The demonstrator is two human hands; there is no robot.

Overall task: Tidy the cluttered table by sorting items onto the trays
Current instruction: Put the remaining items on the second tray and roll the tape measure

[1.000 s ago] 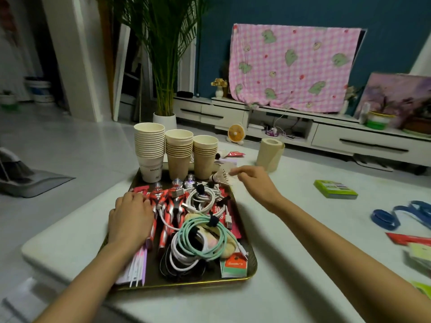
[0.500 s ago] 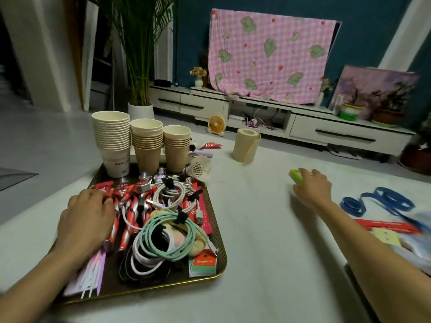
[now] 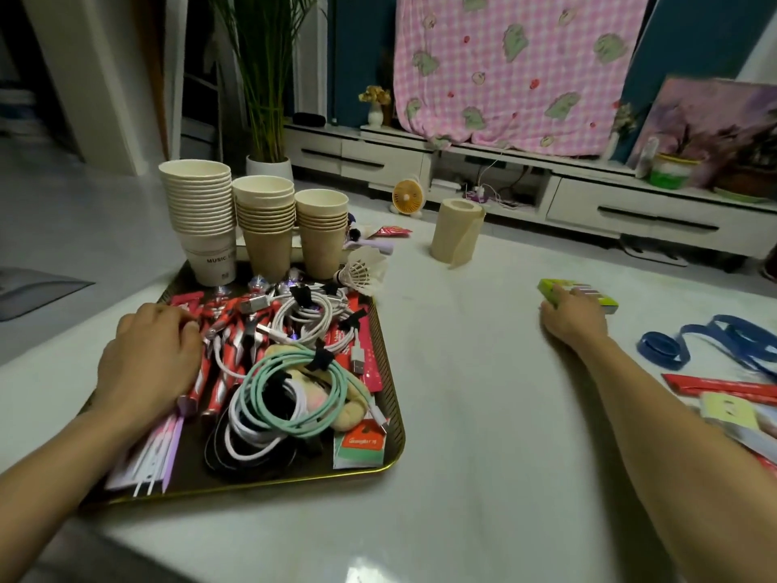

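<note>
One box (image 3: 603, 300), small and green, lay on the table (image 3: 462, 414) well right of the tray (image 3: 391, 456), level with the tray's far edge. The right hand (image 3: 572, 319) covered the box's near end, fingers curled over its top and thumb low at the side, so it was held. It looked like a light, stiff carton with flat faces, so I judged a pinch across its short sides would carry it safely, and squeezing hard could dent it. Pale panels on its top carried print that was too blurred to read.

The left hand (image 3: 147, 363) rested palm down on the red items (image 3: 218, 372) at the tray's left side, fingers bent. I could not tell whether it gripped anything.

At the tray's far edge stood three stacks of cups (image 3: 202, 212), and the lowest white cup read "MUSIC". A red card (image 3: 359, 441) in the tray's near right corner bore white script that I could not make out.
</note>
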